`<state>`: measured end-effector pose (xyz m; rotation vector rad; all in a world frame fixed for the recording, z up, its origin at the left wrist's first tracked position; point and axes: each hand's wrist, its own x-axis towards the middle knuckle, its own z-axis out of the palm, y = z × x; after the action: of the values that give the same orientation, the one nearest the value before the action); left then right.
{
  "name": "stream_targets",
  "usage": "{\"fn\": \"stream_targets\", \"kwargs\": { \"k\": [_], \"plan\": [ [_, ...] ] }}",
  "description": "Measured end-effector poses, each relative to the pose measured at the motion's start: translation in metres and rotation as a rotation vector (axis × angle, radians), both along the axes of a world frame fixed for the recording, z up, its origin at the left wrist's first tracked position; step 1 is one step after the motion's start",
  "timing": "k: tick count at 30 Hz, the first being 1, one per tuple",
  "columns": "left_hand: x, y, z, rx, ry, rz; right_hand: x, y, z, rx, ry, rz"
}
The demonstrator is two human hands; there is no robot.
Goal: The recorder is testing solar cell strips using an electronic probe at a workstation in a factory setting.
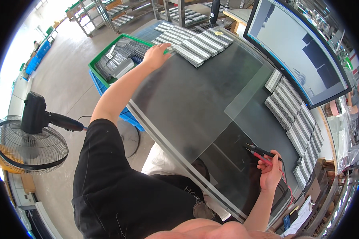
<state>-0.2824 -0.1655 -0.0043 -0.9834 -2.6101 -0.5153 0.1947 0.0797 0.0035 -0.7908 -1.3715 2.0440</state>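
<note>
My left hand [156,55] reaches far across the table, fingers stretched out and apart. Its fingertips are at the near left edge of the rows of grey-and-white striped flat strips [199,43]; whether they touch a strip I cannot tell. Low on the right, my right hand [270,172] is closed around a pair of test probes [264,154], one red and one black. Their metal tips point left over a dark, glossy part of the tabletop [231,149]. Red and black leads trail down from the probes past my wrist.
A green crate [101,53] of dark flat pieces rests on a blue crate [125,115] left of the table. More striped strips [295,115] line the right side beneath a monitor [303,47]. A standing fan [32,139] is on the left. A clipboard [301,215] lies lower right.
</note>
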Motion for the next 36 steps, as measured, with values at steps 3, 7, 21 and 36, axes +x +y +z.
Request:
{"fn": "stream_targets", "kwargs": {
  "k": [3, 7, 21, 36],
  "plan": [
    [-0.007, 0.013, -0.006, 0.012, -0.095, 0.023, -0.001, 0.0, 0.001, -0.001, -0.007, -0.009],
    [-0.009, 0.026, -0.003, 0.037, -0.101, -0.009, -0.001, 0.001, 0.0, -0.011, -0.007, -0.011],
    [0.007, 0.022, -0.012, 0.269, -0.021, -0.184, 0.0, -0.005, 0.009, -0.043, -0.154, -0.106],
    [0.427, 0.16, 0.068, 0.111, 0.023, -1.588, -0.009, -0.001, -0.028, 0.164, 0.22, -0.085]
  ]
}}
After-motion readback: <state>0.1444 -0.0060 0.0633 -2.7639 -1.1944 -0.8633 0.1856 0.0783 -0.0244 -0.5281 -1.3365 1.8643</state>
